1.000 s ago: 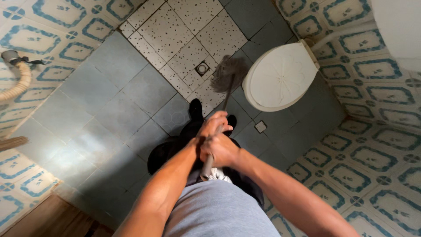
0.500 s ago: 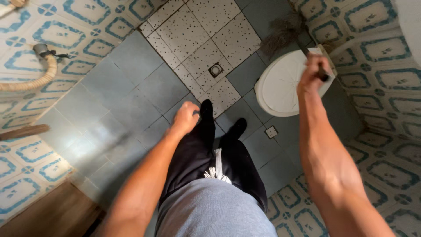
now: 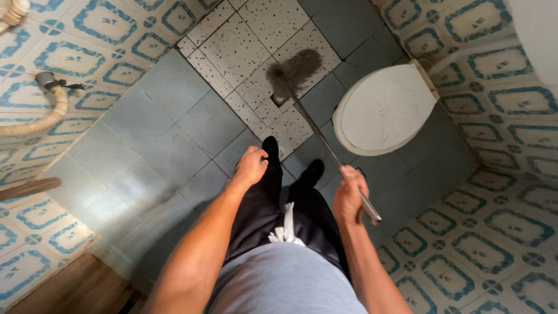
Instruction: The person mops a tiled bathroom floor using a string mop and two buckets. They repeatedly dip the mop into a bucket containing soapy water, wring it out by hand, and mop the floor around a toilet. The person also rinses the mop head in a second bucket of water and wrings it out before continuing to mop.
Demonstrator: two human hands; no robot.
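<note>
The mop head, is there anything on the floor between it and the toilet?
Nothing visible. The mop head rests on the speckled tiles over the floor drain, and only bare grey floor separates it from the closed toilet. The right hand holds the handle.

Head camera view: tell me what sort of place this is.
Most likely a small bathroom or toilet room. A white toilet with its lid shut stands by patterned blue-and-white wall tiles, and a floor drain sits in the speckled tiles. The right hand holds a mop over that drain.
</note>
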